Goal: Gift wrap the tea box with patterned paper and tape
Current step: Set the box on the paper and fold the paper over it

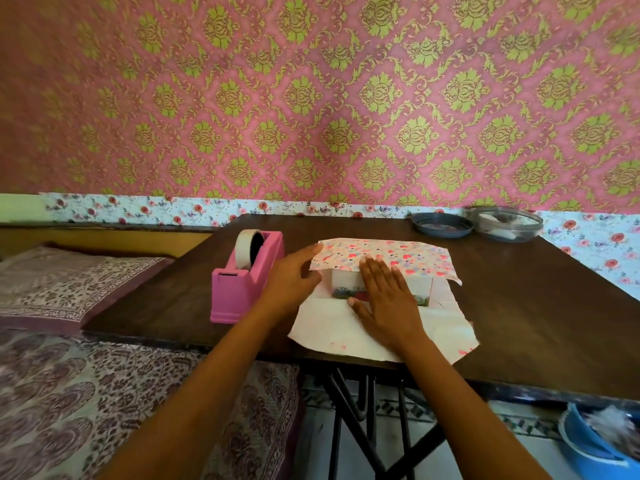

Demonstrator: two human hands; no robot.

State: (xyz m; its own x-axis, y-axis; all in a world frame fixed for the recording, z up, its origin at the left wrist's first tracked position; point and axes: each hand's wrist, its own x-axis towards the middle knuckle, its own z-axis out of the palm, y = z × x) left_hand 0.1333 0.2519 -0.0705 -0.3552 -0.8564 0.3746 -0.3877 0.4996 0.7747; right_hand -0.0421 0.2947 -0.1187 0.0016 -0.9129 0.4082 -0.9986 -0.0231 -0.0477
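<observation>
A pink tape dispenser (239, 289) stands near the table's (519, 306) left edge. Just beside it, the left hand (291, 282) lies with fingers stretched against the patterned paper's (381, 252) left edge. The tea box (346, 284) sits near the front edge, with the paper folded over its top. The right hand (388, 299) presses flat on the box front. A dark lid (441, 225) and a clear container (504, 225) sit at the far right corner.

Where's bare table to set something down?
The biggest bare patch is on the table, right of the paper and in front of the dishes. A smaller strip lies behind the paper, between the dispenser and the dishes. It is crowded between dispenser and paper, where the left hand lies.
</observation>
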